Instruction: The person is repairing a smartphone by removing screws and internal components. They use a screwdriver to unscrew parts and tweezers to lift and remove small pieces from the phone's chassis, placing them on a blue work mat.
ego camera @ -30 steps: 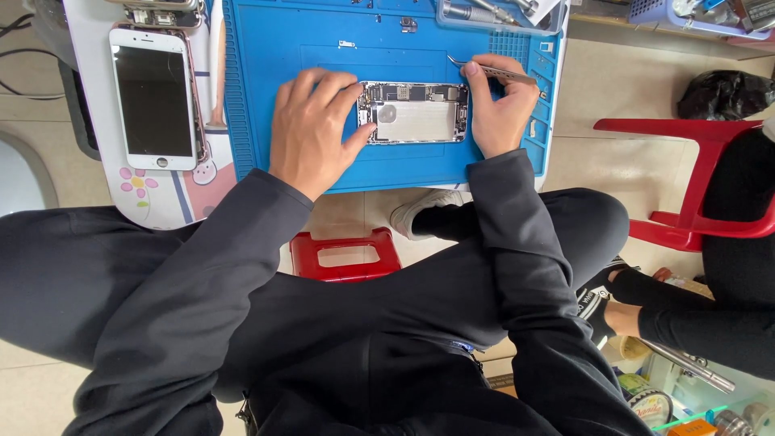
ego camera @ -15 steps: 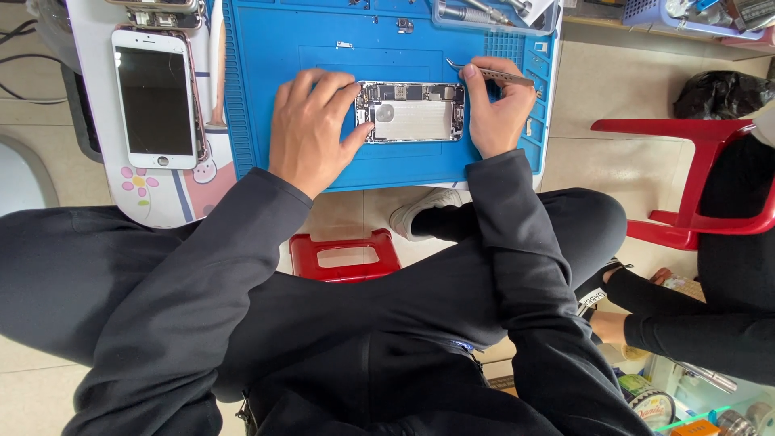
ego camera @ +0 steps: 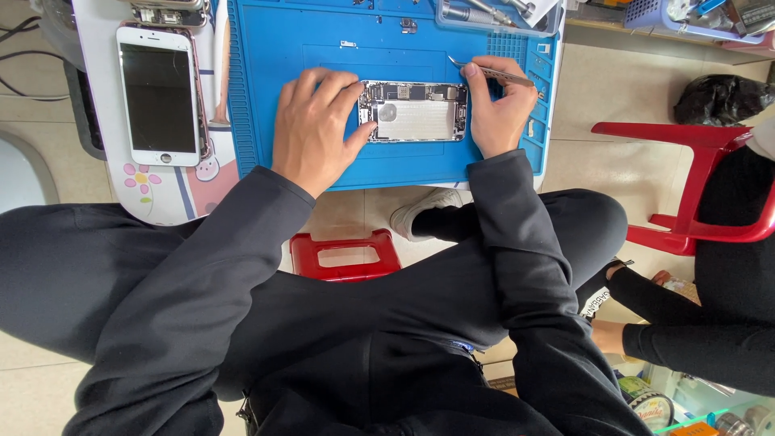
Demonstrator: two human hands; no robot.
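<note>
Since the earlier frame the opened phone body (ego camera: 414, 111) sits a little higher and further left in view, and the right hand (ego camera: 499, 109) has kept its tweezers (ego camera: 492, 73) near the phone's upper right corner, with the tip pointing left along the top edge.

At far left, dark cables (ego camera: 24, 56) trail over the floor beside a white board with a flower print (ego camera: 153, 190). On that board lies a detached white phone screen (ego camera: 160, 95), glass up, with another part just above it at the frame's top edge.

Next comes the blue repair mat (ego camera: 258, 105), which covers the work table. The left hand (ego camera: 316, 121) rests on it with fingers spread and slightly curled, the fingertips and thumb pressing the left end of the opened phone body. The phone lies flat in the mat's middle, its silver plate and circuit parts showing.

The right hand holds the phone's right end; its thumb and forefinger pinch the slim metal tweezers. Above it, a clear tool tray (ego camera: 500, 16) at the mat's top right corner holds metal tools, only partly in view.

Below the table a red plastic stool (ego camera: 345, 254) stands between the person's dark-trousered legs, with a white shoe (ego camera: 420, 211) just above it.

At right, a red plastic chair (ego camera: 686, 186) stands on the tiled floor, a black bag (ego camera: 718, 98) behind it, and another person's dark sleeve (ego camera: 694, 339) reaches in low.
</note>
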